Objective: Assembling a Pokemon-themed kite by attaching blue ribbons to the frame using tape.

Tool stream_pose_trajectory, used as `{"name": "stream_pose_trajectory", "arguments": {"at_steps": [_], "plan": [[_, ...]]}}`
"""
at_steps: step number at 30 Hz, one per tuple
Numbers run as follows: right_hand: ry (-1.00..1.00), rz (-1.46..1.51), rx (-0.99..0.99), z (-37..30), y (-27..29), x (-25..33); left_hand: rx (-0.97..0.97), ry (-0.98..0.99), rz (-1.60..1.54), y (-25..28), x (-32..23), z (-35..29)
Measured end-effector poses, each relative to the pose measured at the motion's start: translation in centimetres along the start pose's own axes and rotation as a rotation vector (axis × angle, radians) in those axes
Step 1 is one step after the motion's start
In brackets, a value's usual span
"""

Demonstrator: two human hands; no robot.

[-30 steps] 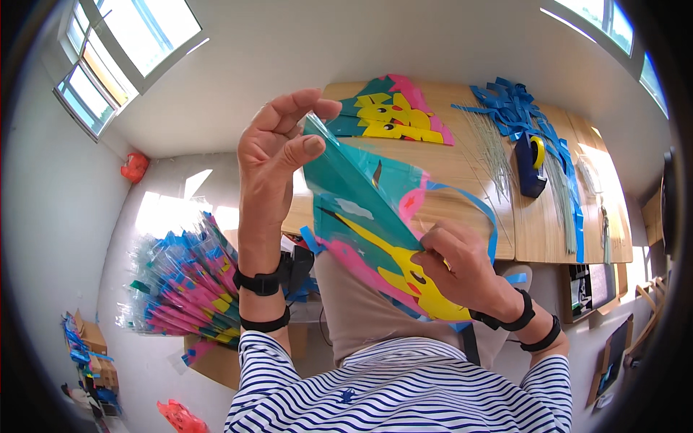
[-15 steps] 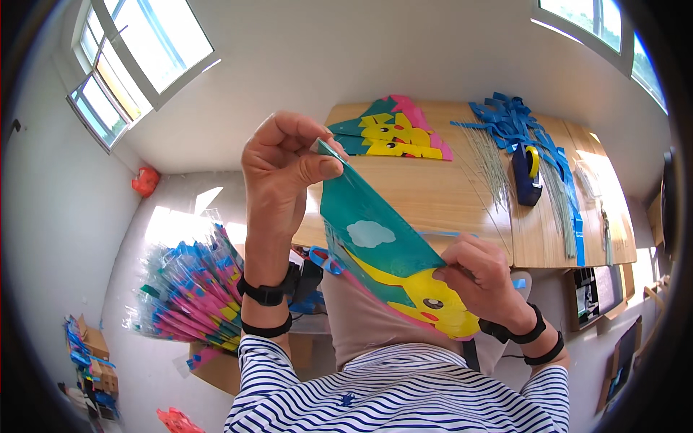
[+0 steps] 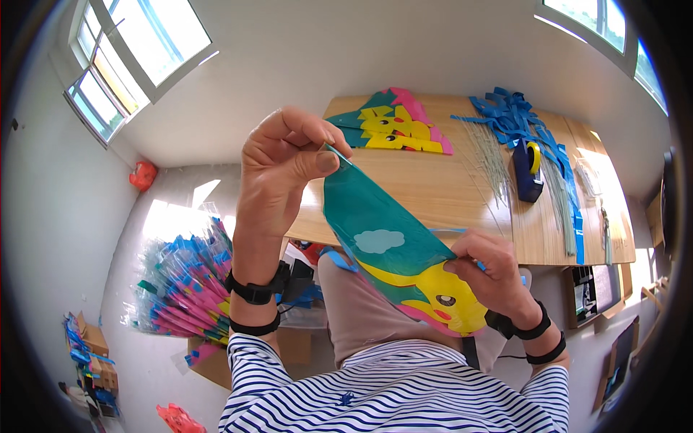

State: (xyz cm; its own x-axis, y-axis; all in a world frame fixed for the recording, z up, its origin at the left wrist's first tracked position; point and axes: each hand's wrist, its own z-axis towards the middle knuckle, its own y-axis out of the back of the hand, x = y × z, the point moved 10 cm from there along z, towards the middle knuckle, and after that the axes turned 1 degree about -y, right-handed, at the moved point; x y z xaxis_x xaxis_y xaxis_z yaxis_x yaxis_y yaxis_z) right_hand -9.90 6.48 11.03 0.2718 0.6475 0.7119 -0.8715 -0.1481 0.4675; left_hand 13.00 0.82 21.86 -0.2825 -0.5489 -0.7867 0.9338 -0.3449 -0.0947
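Between my hands a thin plastic kite sail (image 3: 364, 202) hangs over my lap, its upper edge stretched slantwise. It is teal with a pale cloud shape, a yellow cartoon figure and a pink lower border. My left hand (image 3: 278, 166) pinches the raised corner between thumb and fingertips. Lower and to the right, my right hand (image 3: 494, 270) grips the same edge beside the yellow part, its fingers curled. A bit of blue shows by the right fingers; I cannot tell what it is. More sails (image 3: 401, 130) lie overlapped on the wooden table (image 3: 426, 187) beyond.
Blue strips (image 3: 505, 115), thin pale rods (image 3: 485, 155) and a dark tape dispenser (image 3: 528, 173) lie on the table's right half. On the left, many clear-wrapped colourful packs (image 3: 188, 285) stand bunched above a cardboard box (image 3: 216, 369). A red bag (image 3: 179, 417) rests on the floor.
The sail has shifted slightly right, and its yellow part shows a bit more openly. My right hand has moved slightly right; both hands keep their grip.
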Motion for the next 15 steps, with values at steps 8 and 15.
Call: {"name": "stream_pose_trajectory", "arguments": {"at_steps": [8, 15], "plan": [[0.011, -0.011, 0.033, 0.7, -0.4, 0.0, -0.016, -0.093, 0.114, 1.7, -1.0, 0.0], [-0.028, 0.03, 0.071, 1.3, -0.7, -0.7, 0.116, -0.075, -0.121, 1.7, -0.2, 0.4]]}}
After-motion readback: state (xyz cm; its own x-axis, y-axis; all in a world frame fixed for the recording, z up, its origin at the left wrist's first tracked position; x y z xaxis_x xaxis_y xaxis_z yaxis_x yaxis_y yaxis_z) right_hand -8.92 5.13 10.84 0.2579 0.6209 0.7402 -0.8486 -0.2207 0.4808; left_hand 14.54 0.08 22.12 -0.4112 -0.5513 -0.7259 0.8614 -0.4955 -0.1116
